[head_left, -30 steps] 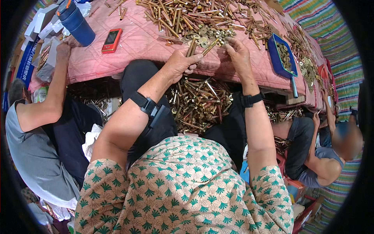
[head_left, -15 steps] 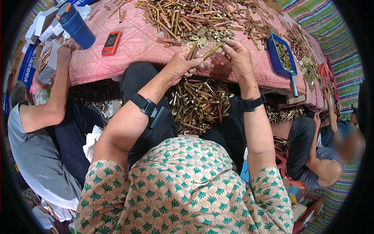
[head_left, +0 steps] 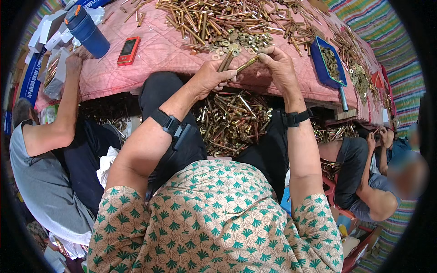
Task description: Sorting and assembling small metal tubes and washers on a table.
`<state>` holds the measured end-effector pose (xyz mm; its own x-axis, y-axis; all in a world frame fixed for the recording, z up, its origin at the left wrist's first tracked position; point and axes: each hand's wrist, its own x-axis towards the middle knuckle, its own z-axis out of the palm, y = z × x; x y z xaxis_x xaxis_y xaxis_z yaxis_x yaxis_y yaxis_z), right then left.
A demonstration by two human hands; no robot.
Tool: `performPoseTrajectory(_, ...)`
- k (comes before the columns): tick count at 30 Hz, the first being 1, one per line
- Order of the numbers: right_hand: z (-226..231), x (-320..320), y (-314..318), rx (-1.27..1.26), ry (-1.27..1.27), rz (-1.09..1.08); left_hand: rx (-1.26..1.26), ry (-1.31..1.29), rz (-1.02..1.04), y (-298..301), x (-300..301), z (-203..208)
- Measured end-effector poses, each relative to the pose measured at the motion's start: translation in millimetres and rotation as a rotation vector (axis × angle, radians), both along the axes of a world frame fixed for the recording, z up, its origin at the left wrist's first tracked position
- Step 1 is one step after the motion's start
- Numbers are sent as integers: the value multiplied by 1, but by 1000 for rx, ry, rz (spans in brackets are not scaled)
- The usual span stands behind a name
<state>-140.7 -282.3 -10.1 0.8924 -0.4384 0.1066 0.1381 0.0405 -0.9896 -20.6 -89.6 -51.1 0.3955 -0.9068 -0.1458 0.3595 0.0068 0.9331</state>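
Note:
My left hand (head_left: 212,79) is closed over the near edge of the table. Between its thumb and fingers are a couple of brass-coloured metal tubes (head_left: 226,60) and one end of a slim gold-coloured anchor bolt (head_left: 248,63). This bolt slants up to the right, where my right hand (head_left: 281,68) pinches its other end between thumb and fingertips. Whether a nut or washer sits under those fingertips is hidden. Just beyond both hands lie loose washers (head_left: 233,48) and nuts (head_left: 260,41). Below them, between my knees, is a heap of bolts (head_left: 236,120).
A large pile of metal tubes (head_left: 214,20) covers the pink quilted table cover (head_left: 164,50). A blue tumbler (head_left: 93,38) and red phone-like device (head_left: 129,51) stand left; a blue scoop (head_left: 318,75) holding washers lies right. People sit working on both sides of me.
Both my hands stay almost in place, still on the same bolt, with the right fingers shifted slightly at its end. The right-hand person's hands have come together.

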Motion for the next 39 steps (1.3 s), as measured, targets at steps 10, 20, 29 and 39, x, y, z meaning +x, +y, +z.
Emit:
performPoseTrajectory(10, -4, 5, 4, 15, 0, -16, 19, -42, -1, -2, 1, -2)
performPoseTrajectory(20, -3, -1, 13, 35, 19, -62, 39, -41, -16, -2, 0, -4)
performPoseTrajectory(29, -2, -15, -16, -33, 185, -114, -29, -210, -250, -4, -5, -11)
performPoseTrajectory(39, -28, 54, 13, -1030, 34, -235, -251, 245, -7, 2, 17, -2)
